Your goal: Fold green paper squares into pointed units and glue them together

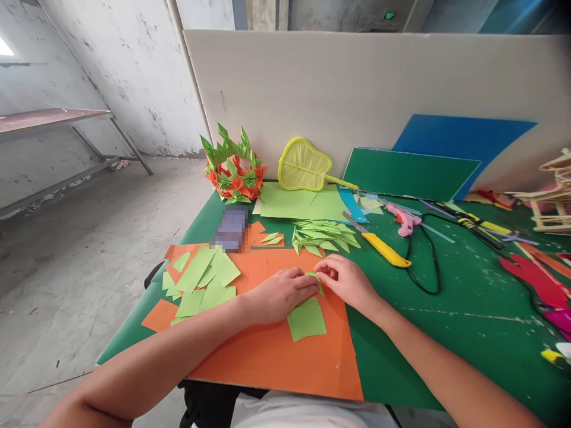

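Note:
My left hand (280,294) and my right hand (345,282) meet over a large orange paper sheet (276,356) on the green table (468,321). Both pinch a small light-green paper piece (315,277) between their fingertips, fingers closed on it. A loose light-green paper square (307,319) lies just below the hands. To the left lies a scatter of light-green paper rectangles (200,282). Behind the hands sits a pile of folded green paper units (323,235).
A green-and-orange origami ring (232,172) stands at the back left, beside a yellow fan (303,166) and green sheets (303,202). A yellow utility knife (381,246), pink glue gun (404,220) with black cord, green and blue boards, and wooden-stick model (553,196) lie right.

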Demonstrator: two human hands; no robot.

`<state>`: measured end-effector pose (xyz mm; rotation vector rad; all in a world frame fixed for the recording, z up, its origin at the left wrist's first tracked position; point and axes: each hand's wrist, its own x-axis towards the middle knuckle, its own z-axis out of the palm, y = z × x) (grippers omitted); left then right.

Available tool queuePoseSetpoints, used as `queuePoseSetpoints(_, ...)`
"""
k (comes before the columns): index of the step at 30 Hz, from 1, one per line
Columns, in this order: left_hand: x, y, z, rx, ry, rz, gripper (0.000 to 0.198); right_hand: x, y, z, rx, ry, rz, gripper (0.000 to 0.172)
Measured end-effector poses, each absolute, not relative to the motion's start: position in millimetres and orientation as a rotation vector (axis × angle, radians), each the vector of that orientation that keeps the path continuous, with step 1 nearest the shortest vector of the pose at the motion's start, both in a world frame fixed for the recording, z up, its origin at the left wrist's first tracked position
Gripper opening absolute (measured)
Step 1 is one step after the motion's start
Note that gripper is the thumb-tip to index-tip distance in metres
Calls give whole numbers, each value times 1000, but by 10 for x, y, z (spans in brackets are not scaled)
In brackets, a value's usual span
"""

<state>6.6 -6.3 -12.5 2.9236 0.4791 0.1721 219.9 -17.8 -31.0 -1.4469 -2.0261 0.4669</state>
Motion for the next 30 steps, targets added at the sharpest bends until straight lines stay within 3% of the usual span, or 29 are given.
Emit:
queuePoseSetpoints(10,47,-52,-156,2853,419,251,58,2189,-220,-298,-1345,-2128,334,14)
queuePoseSetpoints(30,17,-95,-100,2957,557,156,43,2256,-145,-312,-1124,-2280,347,20)
